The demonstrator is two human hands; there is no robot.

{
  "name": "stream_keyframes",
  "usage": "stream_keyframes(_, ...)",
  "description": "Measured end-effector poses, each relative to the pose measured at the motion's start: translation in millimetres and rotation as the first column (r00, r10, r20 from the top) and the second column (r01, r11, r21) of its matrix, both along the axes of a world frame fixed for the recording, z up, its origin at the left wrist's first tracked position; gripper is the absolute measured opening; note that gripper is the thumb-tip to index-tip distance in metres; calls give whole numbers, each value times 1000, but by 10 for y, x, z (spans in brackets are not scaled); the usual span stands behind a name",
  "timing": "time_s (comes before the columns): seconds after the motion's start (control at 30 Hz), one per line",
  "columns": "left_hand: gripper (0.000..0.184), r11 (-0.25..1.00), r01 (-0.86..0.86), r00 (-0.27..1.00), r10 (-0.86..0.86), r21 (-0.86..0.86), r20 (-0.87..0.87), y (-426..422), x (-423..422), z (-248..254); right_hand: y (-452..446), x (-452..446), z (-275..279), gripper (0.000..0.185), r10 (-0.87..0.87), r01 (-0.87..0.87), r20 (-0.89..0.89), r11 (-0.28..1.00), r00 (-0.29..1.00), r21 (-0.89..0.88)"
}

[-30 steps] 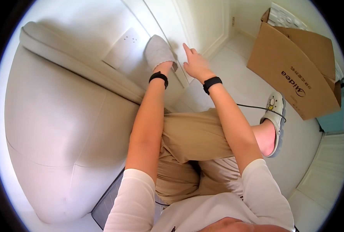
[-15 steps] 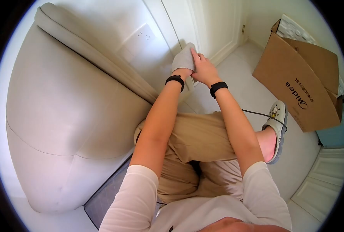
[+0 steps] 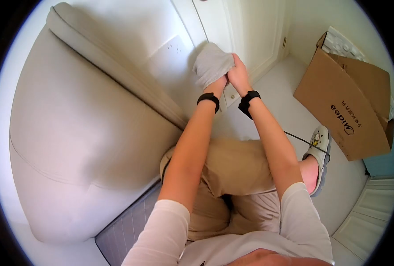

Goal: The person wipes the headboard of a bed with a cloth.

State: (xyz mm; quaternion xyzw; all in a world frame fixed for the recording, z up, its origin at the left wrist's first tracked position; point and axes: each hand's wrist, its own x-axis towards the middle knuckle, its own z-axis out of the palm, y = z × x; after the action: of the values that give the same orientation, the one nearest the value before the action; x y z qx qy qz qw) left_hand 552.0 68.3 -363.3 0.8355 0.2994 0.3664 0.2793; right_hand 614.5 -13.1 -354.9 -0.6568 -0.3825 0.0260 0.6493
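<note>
A light grey cloth (image 3: 211, 63) with a wavy edge lies draped over my left hand (image 3: 219, 84), in front of the white door and wall. Only a strip of that hand near the wrist shows, and its fingers are hidden beneath the fabric. My right hand (image 3: 239, 75) is closed at the cloth's right edge, its fingers gripping the fabric. The two hands are close together, and each wrist wears a black band.
A beige upholstered headboard (image 3: 86, 133) fills the left side, with a wall socket (image 3: 174, 46) beyond it. The white door (image 3: 254, 40) stands ahead. To the right are an open cardboard box (image 3: 343, 104) and my clog-clad foot (image 3: 319, 146), with a dark cord (image 3: 299, 138) across it.
Both hands have moved slightly, and the cloth now spreads wider and further left over my left hand. My right fingers, previously stretched along the cloth, have closed at its edge.
</note>
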Motion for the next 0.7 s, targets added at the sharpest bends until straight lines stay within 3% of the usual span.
stream_keyframes(0.03, 45, 1000, -3, 991, -1, 30, 132, -9, -20, 88, 106, -44, 185, 46, 40, -42, 17, 984, 999, 174)
stream_keyframes(0.07, 48, 999, -8, 966, -6, 54, 260, 7, -20, 172, 199, -48, 364, 42, 75, -76, 10, 978, 997, 193)
stream_keyframes(0.1, 51, 986, -2, 972, -37, 164, 231, 108, -45, 266, 227, -92, 570, 38, 114, -110, -5, 971, 993, 213)
stream_keyframes(0.2, 51, 951, -145, 978, 97, 274, 183, 123, -113, 483, 408, -86, 890, 40, 132, -131, 11, 964, 991, 231)
stream_keyframes(0.23, 51, 930, -193, 975, 145, 314, 168, 145, -121, 478, 533, -25, 754, 42, 112, -138, 142, 972, 984, 189)
stream_keyframes(0.3, 51, 915, -210, 978, 191, 345, 90, 126, -214, 396, 755, 21, 409, 47, 80, -130, 391, 986, 917, 104)
stream_keyframes(0.4, 52, 925, -133, 976, 186, 357, -117, 172, -253, 217, 878, -5, 27, 56, -90, 47, 655, 995, 750, 83)
stream_keyframes(0.53, 52, 952, 62, 890, 83, 299, -449, 246, -242, 34, 868, 148, -495, 64, 74, 43, 541, 979, 838, -201)
stream_keyframes(0.63, 52, 955, 156, 823, 16, 253, -568, 307, -119, -60, 768, 139, -611, 51, -57, 136, 489, 983, 870, -126)
stream_keyframes(0.7, 52, 966, 162, 822, -20, 200, -569, 418, -26, -65, 706, 395, -521, 38, 102, 55, 603, 970, 791, -236)
